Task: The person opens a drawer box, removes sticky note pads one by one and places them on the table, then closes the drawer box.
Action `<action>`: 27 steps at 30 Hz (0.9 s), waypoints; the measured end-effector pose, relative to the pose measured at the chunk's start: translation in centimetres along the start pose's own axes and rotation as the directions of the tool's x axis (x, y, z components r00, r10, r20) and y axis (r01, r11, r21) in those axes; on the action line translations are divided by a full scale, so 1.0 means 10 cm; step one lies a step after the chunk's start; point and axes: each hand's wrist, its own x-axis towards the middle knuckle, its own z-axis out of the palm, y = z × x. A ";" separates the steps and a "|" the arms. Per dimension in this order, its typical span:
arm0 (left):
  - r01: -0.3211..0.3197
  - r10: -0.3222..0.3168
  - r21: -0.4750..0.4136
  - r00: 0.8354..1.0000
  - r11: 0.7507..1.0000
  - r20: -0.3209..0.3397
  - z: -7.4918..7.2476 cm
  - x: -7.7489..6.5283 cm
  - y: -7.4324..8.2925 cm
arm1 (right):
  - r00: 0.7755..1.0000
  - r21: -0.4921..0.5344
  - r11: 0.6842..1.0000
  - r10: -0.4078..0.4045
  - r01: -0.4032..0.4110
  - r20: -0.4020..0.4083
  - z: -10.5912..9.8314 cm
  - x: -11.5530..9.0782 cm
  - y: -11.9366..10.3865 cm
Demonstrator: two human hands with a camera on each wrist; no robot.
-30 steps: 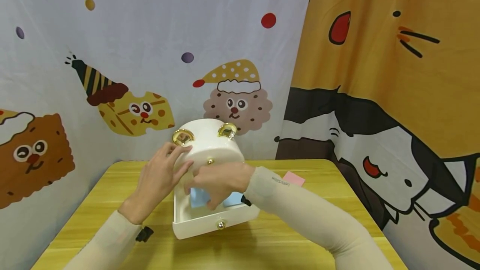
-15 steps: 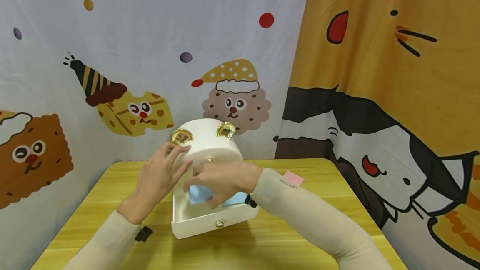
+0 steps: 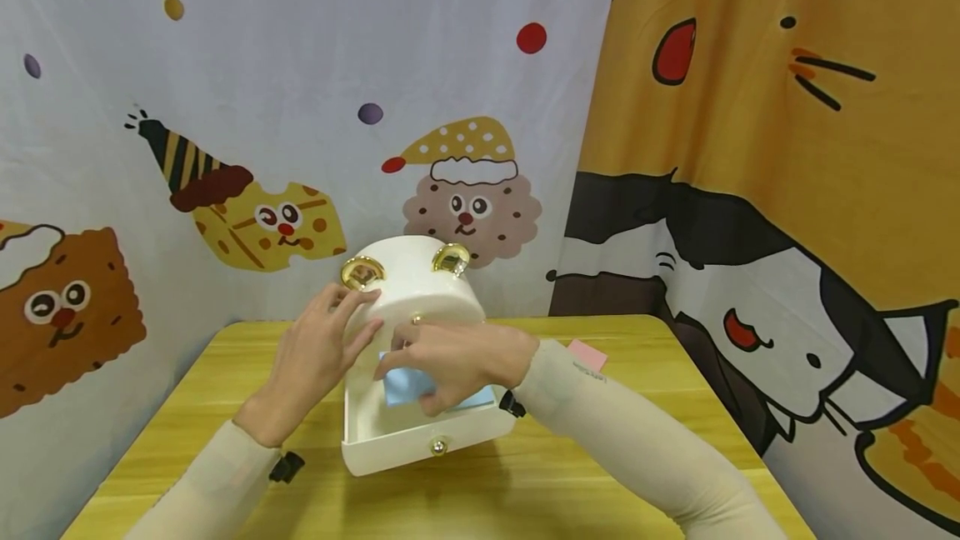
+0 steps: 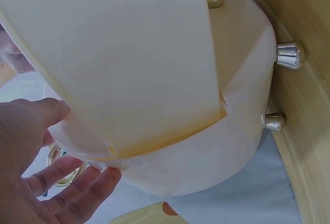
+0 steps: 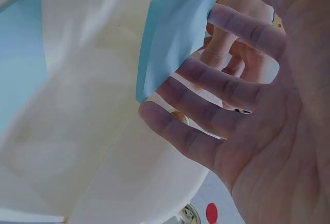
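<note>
A white rounded storage box (image 3: pixel 423 286) with gold ears stands on the table, its lower drawer (image 3: pixel 397 457) pulled out. My left hand (image 3: pixel 318 348) rests against the box's left side, thumb and fingers spread at the front edge, as the left wrist view shows too. Over the drawer, my right hand (image 3: pixel 457 361) pinches a blue sticky note pad (image 5: pixel 172 35) between thumb and fingers. In the head view this blue pad (image 3: pixel 405 386) hangs tilted above the drawer's floor. Another blue pad (image 3: pixel 477 398) lies in the drawer, partly hidden by the right hand.
A pink sticky note pad (image 3: pixel 587 355) lies on the wooden table (image 3: pixel 600 457) to the right, partly behind my right sleeve. A gold knob (image 3: pixel 438 446) juts from the drawer front. A printed cloth (image 3: pixel 465 32) hangs behind the table.
The right hand has moved slightly right, and the held blue pad is lifted and tilted a little more. My left hand keeps its place on the box.
</note>
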 end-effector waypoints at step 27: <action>-0.034 0.034 0.003 0.998 0.999 -0.049 -0.01 0.01 0.02 | 0.994 -0.012 0.998 0.057 -0.058 -0.093 0.00 -0.45 0.03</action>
